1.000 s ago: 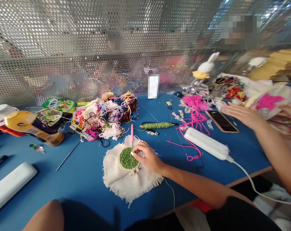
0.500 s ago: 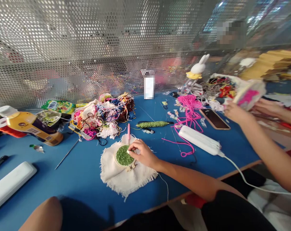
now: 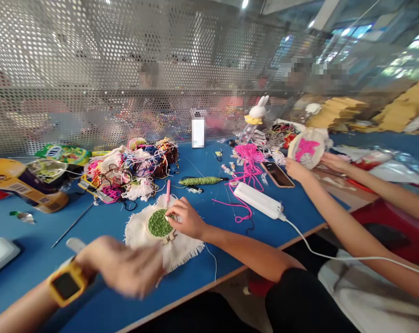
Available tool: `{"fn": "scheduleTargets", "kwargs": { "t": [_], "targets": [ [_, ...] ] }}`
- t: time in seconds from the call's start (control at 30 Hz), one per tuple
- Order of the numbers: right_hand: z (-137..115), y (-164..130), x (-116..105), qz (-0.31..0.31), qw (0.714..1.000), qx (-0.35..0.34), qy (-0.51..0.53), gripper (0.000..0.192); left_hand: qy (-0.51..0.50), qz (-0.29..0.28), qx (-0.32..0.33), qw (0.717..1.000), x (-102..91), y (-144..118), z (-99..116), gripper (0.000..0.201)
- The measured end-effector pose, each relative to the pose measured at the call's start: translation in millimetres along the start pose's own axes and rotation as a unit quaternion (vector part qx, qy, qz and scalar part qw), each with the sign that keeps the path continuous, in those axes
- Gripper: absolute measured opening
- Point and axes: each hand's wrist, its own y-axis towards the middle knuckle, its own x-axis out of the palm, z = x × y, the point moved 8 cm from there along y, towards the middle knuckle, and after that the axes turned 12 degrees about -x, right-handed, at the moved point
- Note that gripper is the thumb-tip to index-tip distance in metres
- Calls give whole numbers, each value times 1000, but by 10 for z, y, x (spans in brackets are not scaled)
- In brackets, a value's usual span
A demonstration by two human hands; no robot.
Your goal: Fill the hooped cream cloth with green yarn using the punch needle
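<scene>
The left hand (image 3: pixel 122 268), absent a second ago, is now swinging in blurred just below the embroidery hoop (image 3: pixel 159 224); its grip is unreadable. The right hand (image 3: pixel 186 218) is still pinching a pink punch needle (image 3: pixel 168 190) at the hoop's right edge on the counter (image 3: pixel 101 222), so stitching is continuing.

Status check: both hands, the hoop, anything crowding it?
Left hand raised, blurred, empty as far as shows. Right hand fingertips on green embroidery hoop, on white cloth. Pink tool and yarn pile just behind.
</scene>
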Motion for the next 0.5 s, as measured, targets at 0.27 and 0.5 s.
{"fn": "scheduleTargets", "kwargs": {
  "t": [0.27, 0.5],
  "targets": [
    [23, 14, 82, -35, 999, -1, 11, 6, -72, -91, 23, 993, 579, 807, -268, 57],
    [133, -3, -7, -15, 996, 30, 79, 13, -107, -84, -17, 991, 680, 1011, -193, 41]
  ]
}}
